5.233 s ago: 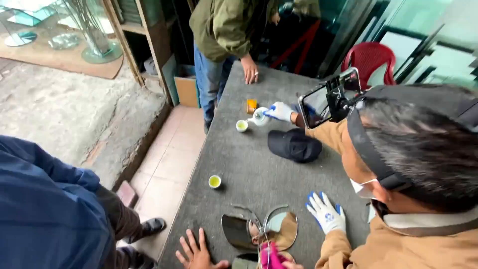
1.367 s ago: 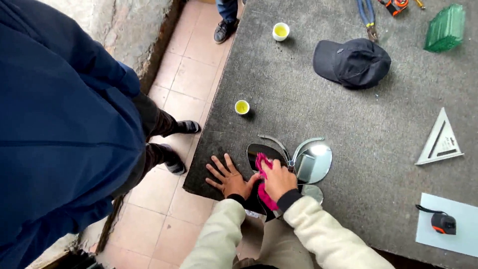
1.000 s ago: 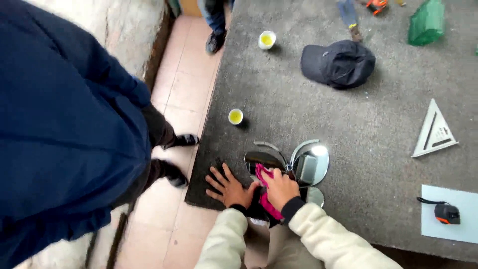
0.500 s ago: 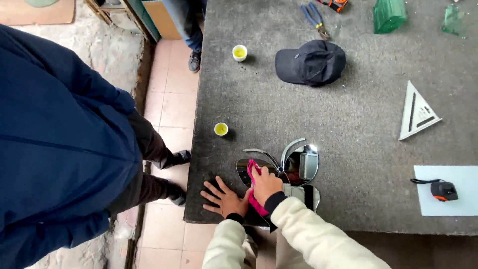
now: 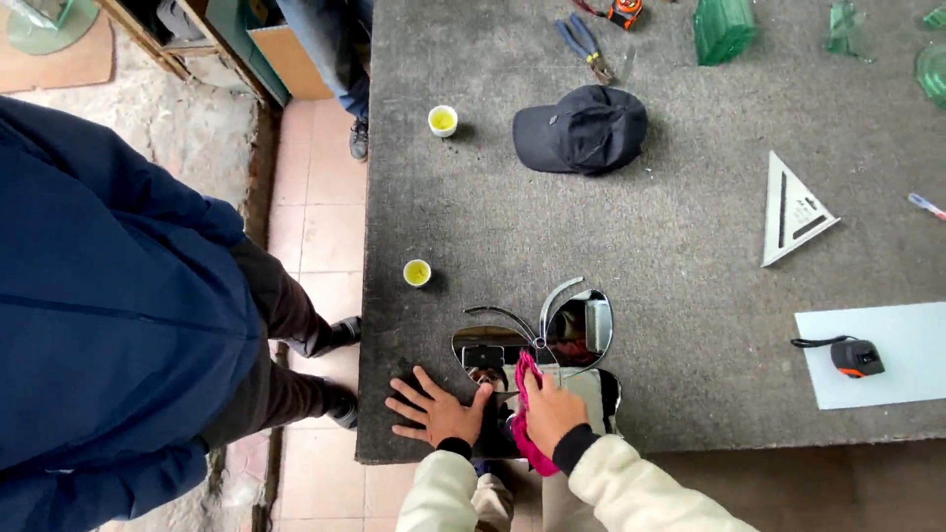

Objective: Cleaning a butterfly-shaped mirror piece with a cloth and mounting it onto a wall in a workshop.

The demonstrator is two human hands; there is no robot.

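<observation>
Head view, looking straight down on a grey felt-covered surface (image 5: 670, 197), and the action is at its near edge. The left hand (image 5: 434, 414) lies flat, fingers spread wide, palm down just left of the butterfly-shaped mirror (image 5: 552, 340), its thumb right at the mirror's edge, apparently bracing it. The right hand (image 5: 552, 414) is on the mirror's lower wing, fingers curled and bunched around a pink cloth (image 5: 522, 419) pressed against the glass. That mirror sits at the front of the surface, nearest the person, wings spread and two thin antennae curving up.

What's changed? Very little at the hands. Compared with half a second ago, the left palm is planted in the same spot and the right is on the cloth in much the same place; if there is a rubbing stroke, it is small. The bigger shift is the camera, which has swung so more of the surface's far end shows. So the wiping looks mid-course, still on that lower wing.

Around it: a small cup of yellow liquid (image 5: 417, 273) just up-left of the mirror, a black cap (image 5: 581, 128) well beyond, a white set square (image 5: 793, 212) to the right. A person in a dark blue jacket (image 5: 108, 315) stands at the left.
</observation>
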